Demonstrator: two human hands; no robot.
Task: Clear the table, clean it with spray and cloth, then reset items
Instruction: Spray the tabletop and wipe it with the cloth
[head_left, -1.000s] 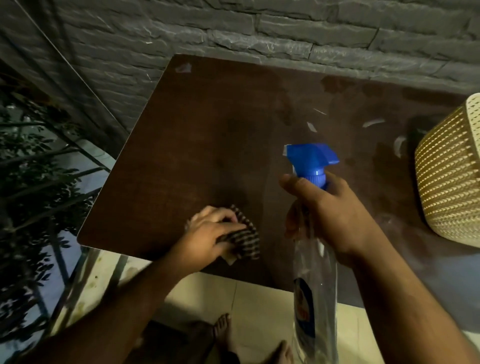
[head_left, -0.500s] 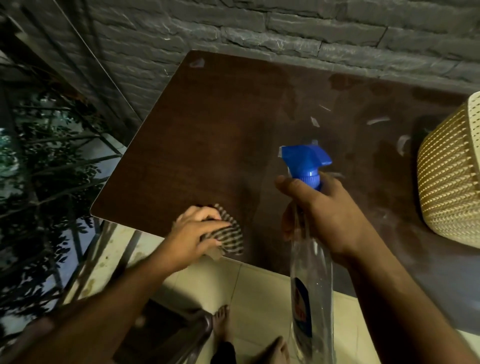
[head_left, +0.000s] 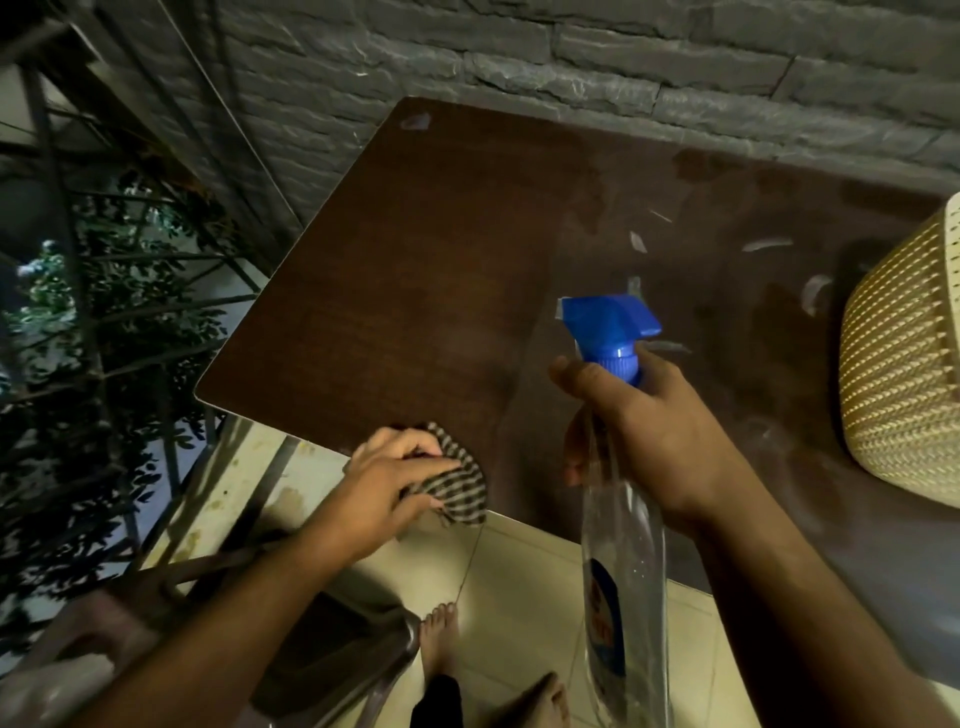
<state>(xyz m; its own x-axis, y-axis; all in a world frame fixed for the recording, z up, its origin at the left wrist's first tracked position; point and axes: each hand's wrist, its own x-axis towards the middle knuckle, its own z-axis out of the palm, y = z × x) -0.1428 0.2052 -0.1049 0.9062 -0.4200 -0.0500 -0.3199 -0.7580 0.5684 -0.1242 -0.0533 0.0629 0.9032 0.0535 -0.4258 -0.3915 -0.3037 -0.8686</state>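
A dark brown wooden table (head_left: 415, 291) fills the middle of the head view. My left hand (head_left: 387, 480) grips a striped brown cloth (head_left: 462, 486) pressed at the table's near edge, part of it hanging over. My right hand (head_left: 649, 436) holds a clear spray bottle (head_left: 623, 571) by the neck, its blue trigger head (head_left: 608, 325) pointing left over the table. Pale smears and scraps (head_left: 769, 244) mark the table's right half.
A cream woven basket (head_left: 904, 374) stands on the table at the right edge. A grey stone wall (head_left: 571, 62) runs behind. A metal railing with foliage (head_left: 104, 312) is on the left. A chair (head_left: 322, 654) and bare feet (head_left: 441, 639) are below on the tiled floor.
My left hand has drawn the cloth back toward me, from on the tabletop to its near edge. The spray bottle has stayed almost still in my right hand.
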